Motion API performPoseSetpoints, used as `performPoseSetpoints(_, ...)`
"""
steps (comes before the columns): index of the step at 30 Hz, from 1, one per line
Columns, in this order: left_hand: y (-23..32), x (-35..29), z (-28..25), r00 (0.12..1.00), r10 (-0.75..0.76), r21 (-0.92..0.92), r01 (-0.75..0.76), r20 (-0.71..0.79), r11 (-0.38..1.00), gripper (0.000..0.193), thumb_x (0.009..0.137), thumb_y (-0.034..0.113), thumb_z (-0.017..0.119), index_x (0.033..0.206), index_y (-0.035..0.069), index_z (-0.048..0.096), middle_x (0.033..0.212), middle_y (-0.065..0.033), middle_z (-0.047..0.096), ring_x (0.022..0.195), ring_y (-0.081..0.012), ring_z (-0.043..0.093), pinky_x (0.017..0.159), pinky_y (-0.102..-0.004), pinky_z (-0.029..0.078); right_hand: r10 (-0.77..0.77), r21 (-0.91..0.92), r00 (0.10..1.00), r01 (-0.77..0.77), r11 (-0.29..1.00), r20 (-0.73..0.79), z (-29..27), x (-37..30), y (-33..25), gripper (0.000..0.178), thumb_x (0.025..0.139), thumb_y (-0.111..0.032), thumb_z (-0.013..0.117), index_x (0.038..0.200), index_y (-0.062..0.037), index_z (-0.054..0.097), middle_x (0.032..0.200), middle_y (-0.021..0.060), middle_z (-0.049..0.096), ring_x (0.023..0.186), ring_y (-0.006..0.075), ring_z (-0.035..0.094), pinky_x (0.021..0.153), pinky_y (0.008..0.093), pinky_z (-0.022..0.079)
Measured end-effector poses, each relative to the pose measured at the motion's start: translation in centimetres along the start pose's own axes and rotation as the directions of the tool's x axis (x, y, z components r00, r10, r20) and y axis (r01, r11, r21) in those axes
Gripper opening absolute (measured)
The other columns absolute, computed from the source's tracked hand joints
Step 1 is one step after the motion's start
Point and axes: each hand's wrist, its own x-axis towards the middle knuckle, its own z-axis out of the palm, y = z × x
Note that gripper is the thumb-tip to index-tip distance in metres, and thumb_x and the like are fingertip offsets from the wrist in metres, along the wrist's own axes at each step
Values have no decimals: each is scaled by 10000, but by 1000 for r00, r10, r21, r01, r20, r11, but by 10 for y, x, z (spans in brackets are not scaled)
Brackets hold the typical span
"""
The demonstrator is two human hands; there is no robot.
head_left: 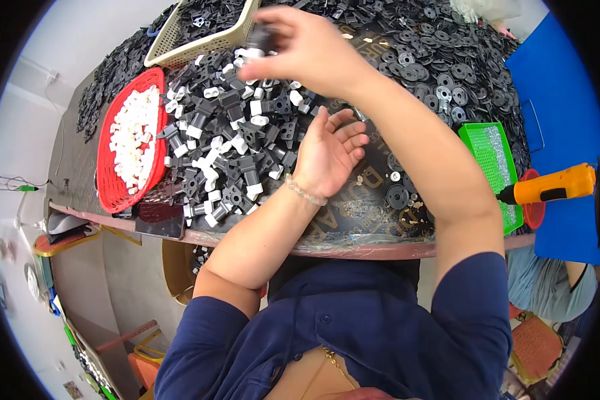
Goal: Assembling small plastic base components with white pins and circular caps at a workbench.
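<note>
My right hand [313, 53] is raised over the far part of the table. Its thumb and fingers close round a black plastic part [261, 39] with a white piece at its lower end. Below it a heap of black parts with white end pieces [230, 110] spreads across the table. My left hand [328, 155], a beaded bracelet at its wrist, lies palm up at the right edge of this heap. Its fingers are loosely curled and apart, and no part shows in its palm. A small shiny metal thing [361, 115] shows just beyond its fingertips.
Left of the heap stands a red basket [104, 175] of small white pieces; beyond it, a cream basket [200, 48] of black parts. Black discs [413, 70] cover the far right. A green tray [480, 150] of small metal pieces and an orange power screwdriver [550, 185] are at right.
</note>
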Motion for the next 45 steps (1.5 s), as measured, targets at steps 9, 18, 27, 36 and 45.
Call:
performPoseSetpoints(9,6,-1,1,972,154,40,-149,-177,988,401,1037,408,412,1232,68,495,1011,-107,642,874,-215,625,714,-322,475,343,-905,885,170,390,314,-79,46,54,317,711,-133,756,1011,-37,718,942,162,713,880,291,689,797,366,549)
performPoseSetpoints(18,0,-1,6,908,414,364,-366,-62,857,494,993,213,552,1429,40,396,1371,-160,492,1231,-252,486,997,-381,407,471,-682,856,-214,699,214,-98,-78,63,278,768,-120,736,1021,-8,704,908,153,717,823,271,699,757,344,542)
performPoseSetpoints(27,-11,-10,22,974,52,315,-121,220,941,446,1014,127,520,1437,64,395,1209,-165,617,1075,-238,631,950,-377,515,496,-287,858,-446,848,133,-146,-112,5,199,897,-141,657,1044,-14,698,824,5,680,740,87,599,683,274,496)
performPoseSetpoints(36,-7,-4,13,988,102,285,-130,113,950,202,1003,134,496,1180,39,512,1118,-183,647,969,-241,643,856,-361,532,403,-818,867,-446,365,-293,-202,-169,39,222,793,-110,724,991,-16,695,955,165,696,905,336,661,830,407,521)
performPoseSetpoints(45,-3,-3,11,988,113,301,-139,103,944,212,1001,146,500,1187,45,505,1102,-169,650,950,-222,645,828,-341,533,465,-872,846,-412,262,-260,-184,-162,62,288,779,-121,751,1034,-43,641,972,160,664,953,353,638,844,431,510)
